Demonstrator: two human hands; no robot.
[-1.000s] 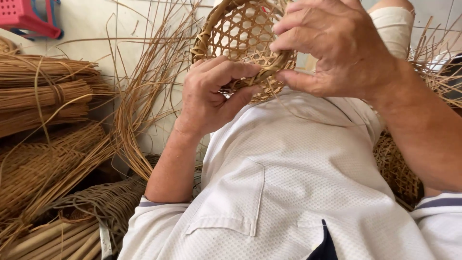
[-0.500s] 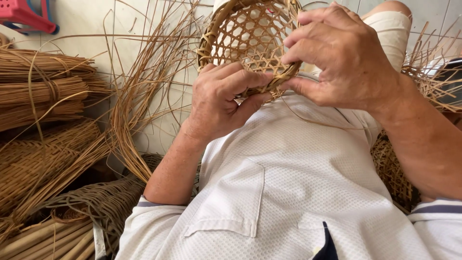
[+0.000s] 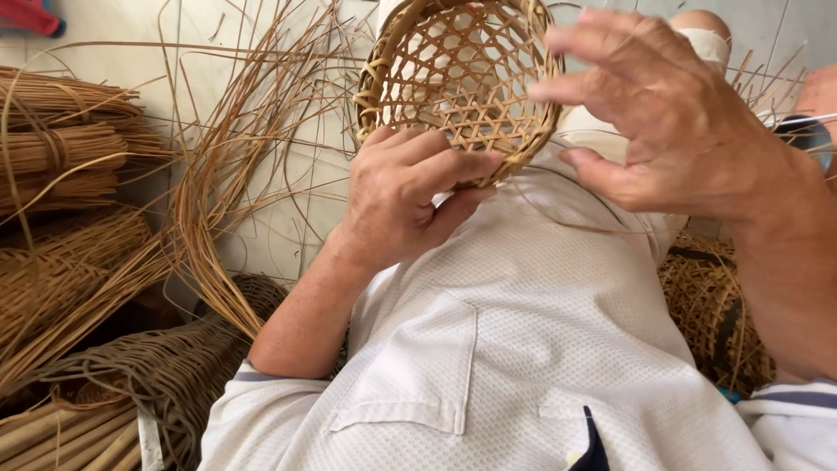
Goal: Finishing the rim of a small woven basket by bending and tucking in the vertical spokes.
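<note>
A small round basket (image 3: 453, 78) of open hexagonal cane weave is held up over my lap, its hollow facing me. My left hand (image 3: 405, 196) grips its lower rim, thumb across the outside and fingers curled under. My right hand (image 3: 671, 131) hovers just off the basket's right rim, blurred, its fingers spread and its thumb close to the edge. A thin cane strand (image 3: 593, 222) loops from the rim below that hand; I cannot tell whether the fingers hold it.
Tied bundles of cane (image 3: 61, 131) lie stacked at the left. Long loose strands (image 3: 227, 174) fan out beside them. A dark woven basket (image 3: 166, 366) sits lower left, another woven piece (image 3: 706, 305) by my right arm. A red plastic object (image 3: 30, 16) is top left.
My right hand has come off the basket rim and spread its fingers. The basket has tipped up and moved right, with my left hand still gripping it.
</note>
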